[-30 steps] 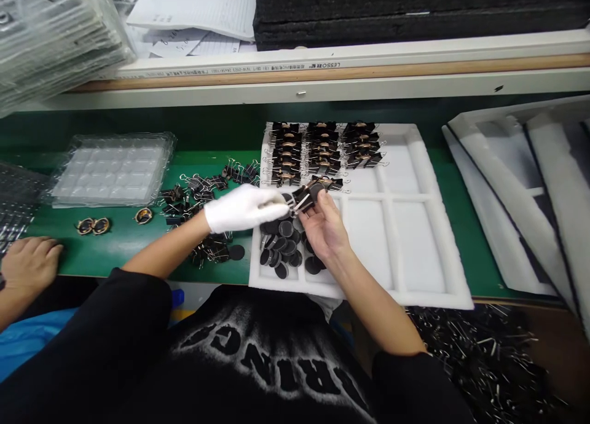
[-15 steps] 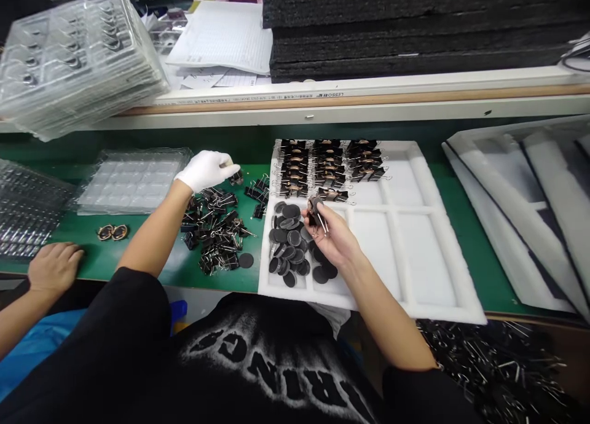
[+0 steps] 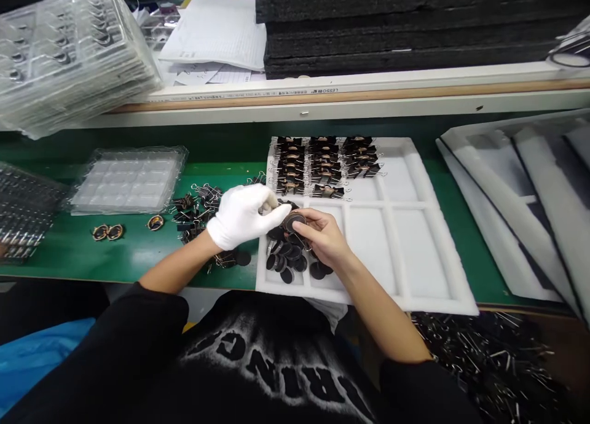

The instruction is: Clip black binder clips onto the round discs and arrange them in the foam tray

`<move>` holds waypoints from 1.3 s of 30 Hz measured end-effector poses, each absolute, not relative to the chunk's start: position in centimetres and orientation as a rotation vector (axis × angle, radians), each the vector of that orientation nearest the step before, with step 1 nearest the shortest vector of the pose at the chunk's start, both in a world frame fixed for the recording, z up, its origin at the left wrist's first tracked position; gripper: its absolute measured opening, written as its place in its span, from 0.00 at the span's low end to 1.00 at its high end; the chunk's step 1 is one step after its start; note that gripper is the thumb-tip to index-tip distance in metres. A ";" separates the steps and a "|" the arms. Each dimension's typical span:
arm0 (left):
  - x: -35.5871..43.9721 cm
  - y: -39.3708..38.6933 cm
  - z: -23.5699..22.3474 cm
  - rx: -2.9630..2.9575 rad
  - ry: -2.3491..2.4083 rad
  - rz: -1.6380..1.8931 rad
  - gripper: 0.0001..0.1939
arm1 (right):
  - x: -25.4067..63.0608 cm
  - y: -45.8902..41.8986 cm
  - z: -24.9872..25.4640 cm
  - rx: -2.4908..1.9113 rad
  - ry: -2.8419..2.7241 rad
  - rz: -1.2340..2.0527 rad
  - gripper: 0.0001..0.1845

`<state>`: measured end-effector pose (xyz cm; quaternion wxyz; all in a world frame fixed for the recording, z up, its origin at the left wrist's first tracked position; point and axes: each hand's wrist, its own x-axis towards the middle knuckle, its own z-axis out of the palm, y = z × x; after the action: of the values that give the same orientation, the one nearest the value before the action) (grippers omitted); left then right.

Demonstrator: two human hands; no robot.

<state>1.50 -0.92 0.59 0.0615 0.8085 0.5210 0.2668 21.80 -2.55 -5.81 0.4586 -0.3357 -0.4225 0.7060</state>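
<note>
The right hand, bare, grips a black disc above the front left part of a white foam tray; its thumb lies over the disc, the fingers curled beneath. The left hand, white-gloved, meets it from the left, thumb and index finger curved toward the disc's near side; whether they touch or hold anything cannot be told.

Edges and room: the tray's front rim runs along the front edge of the green bench; behind the tray stands a pale ledge. Rows of clipped pieces border the work at the back, loose black discs lie below the hands, and loose binder clips crowd the left wrist. Open room extends to the right of the right hand, over compartments whose white floor shows, as far as the right rim.

Orientation: the disc's flat face turns upward, toward the camera, slightly tilted; its outline is nearly circular, so a long axis cannot be told. The tray's long axis runs left to right.
</note>
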 end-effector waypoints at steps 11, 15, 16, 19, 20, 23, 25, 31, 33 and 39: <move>0.3 0.1 1.9 2.164 1.453 0.356 0.22 | 22.0 -3.0 -5.4 -0.785 -1.278 1.551 0.11; -0.2 0.4 1.2 2.019 1.285 0.488 0.25 | 22.4 -3.0 -4.7 -0.683 -1.328 1.614 0.11; -0.3 0.5 1.2 1.987 1.270 0.541 0.26 | 22.5 -3.0 -4.5 -0.679 -1.305 1.597 0.10; -0.8 0.7 1.4 1.980 1.267 0.695 0.26 | 22.8 -2.8 -4.3 -0.725 -1.196 1.554 0.10; -0.9 0.8 1.6 1.992 1.263 0.728 0.26 | 22.9 -2.7 -4.3 -0.743 -1.170 1.562 0.10; -0.9 0.8 2.4 2.031 1.235 0.741 0.26 | 23.3 -2.5 -4.3 -0.785 -1.151 1.612 0.11; -0.8 0.8 2.9 2.052 1.232 0.727 0.26 | 23.6 -2.3 -4.4 -0.814 -1.167 1.617 0.10; -0.6 0.9 3.7 2.090 1.268 0.708 0.26 | 24.1 -1.8 -4.6 -0.907 -1.284 1.481 0.06; -0.4 0.8 3.5 2.112 1.265 0.670 0.26 | 24.1 -1.8 -4.6 -0.882 -1.304 1.498 0.07; 0.7 0.2 2.5 2.164 1.221 0.552 0.28 | 24.1 -1.8 -5.0 -0.834 -1.280 1.571 0.11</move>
<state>0.68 0.18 2.54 0.2939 0.8126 0.4586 0.2072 24.06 -1.83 -4.97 0.4573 -0.3384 -0.5194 0.6376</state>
